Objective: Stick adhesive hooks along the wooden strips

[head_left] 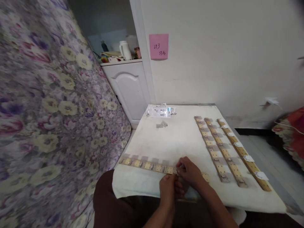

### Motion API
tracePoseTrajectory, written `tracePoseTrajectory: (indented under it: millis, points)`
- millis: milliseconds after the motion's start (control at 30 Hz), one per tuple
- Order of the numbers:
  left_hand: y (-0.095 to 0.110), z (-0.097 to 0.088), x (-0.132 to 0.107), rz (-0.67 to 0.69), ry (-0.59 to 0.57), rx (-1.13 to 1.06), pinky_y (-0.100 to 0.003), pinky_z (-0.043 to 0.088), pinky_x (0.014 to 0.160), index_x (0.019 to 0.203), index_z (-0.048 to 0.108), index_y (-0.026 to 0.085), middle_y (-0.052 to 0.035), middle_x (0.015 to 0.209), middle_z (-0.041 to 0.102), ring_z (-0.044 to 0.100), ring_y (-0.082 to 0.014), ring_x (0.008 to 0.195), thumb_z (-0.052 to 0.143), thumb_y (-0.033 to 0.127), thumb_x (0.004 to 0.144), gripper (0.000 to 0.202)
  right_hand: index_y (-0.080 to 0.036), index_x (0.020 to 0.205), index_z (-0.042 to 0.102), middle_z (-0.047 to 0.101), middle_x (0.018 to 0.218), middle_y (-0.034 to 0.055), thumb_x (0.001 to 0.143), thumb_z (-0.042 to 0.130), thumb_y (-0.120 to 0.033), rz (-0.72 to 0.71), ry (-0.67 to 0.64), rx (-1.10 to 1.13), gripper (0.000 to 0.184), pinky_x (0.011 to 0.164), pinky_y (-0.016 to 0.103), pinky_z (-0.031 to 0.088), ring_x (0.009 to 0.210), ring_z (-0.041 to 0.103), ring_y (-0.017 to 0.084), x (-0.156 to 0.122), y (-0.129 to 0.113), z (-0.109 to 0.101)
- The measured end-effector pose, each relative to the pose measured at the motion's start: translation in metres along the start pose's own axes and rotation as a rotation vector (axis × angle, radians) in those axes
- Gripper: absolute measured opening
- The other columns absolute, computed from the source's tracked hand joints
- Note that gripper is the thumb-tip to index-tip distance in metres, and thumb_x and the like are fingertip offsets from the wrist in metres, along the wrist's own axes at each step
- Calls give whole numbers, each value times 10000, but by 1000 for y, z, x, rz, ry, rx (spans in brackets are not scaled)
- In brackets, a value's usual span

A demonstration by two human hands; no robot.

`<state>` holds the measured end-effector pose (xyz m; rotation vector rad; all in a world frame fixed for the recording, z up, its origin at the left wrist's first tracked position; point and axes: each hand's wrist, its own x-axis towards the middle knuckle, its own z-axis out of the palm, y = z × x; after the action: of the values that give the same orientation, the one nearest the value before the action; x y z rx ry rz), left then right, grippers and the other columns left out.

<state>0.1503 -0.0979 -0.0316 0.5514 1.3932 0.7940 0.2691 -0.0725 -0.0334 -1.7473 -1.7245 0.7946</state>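
Note:
Across the front of the table lies a long narrow wooden strip [137, 163] with small holes, bearing a row of small shiny pieces and greyish clear patches. My left hand [167, 187] is at the strip's near edge, its fingers closed around that edge towards the right part. Right beside it, my right hand [189, 172] is pinched over the strip, at a small shiny piece. What sits between the right fingertips is too small to make out. The strip's right end [205, 177] shows past my right hand, and the stretch beneath my hands is hidden.
Three similar strips lie lengthwise at the right; the outermost strip [252, 165] carries white tags. Small clear packets [161, 124] and a printed package [158, 112] are towards the back. A floral curtain [59, 110] hangs left of the table [177, 139], and a wall stands behind.

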Motion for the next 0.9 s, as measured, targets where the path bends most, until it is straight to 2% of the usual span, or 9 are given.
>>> tracePoseTrajectory:
  millis: [133,333,400,633,900]
  points:
    - [0,0,-2,25,8,12,-224,376,356,682,499,187,47,431,553,511,-118,319,507,413,707,227,-226,835,580,559,842,-16,685,495,-116,-14,23,1,204,644,216,379,709,539,112,-3,0,2]
    - [-1,-2,-5,64,-1,-22,-224,385,377,668,505,184,36,436,562,517,-117,334,508,395,712,215,-205,916,565,553,939,23,654,470,-74,-163,145,126,308,776,254,429,861,540,148,-13,8,-3]
    - [-2,-3,-6,65,-15,-32,-226,389,380,665,497,183,31,438,563,519,-118,337,487,379,728,206,-201,933,559,557,934,28,659,478,-86,-187,161,105,308,814,274,424,894,531,162,-18,11,-8]
    - [-7,-7,-7,67,-77,-41,-231,382,381,690,500,185,26,447,573,522,-125,342,473,390,731,210,-214,891,605,561,928,34,632,605,-182,-158,90,-165,262,795,309,405,904,511,207,-35,14,-17]
    - [-12,-13,-4,64,-166,-34,-242,385,386,704,489,196,36,455,577,533,-137,337,508,337,646,154,-234,850,609,579,895,29,693,583,-235,-115,77,-191,159,766,299,400,876,524,201,-34,16,-9]
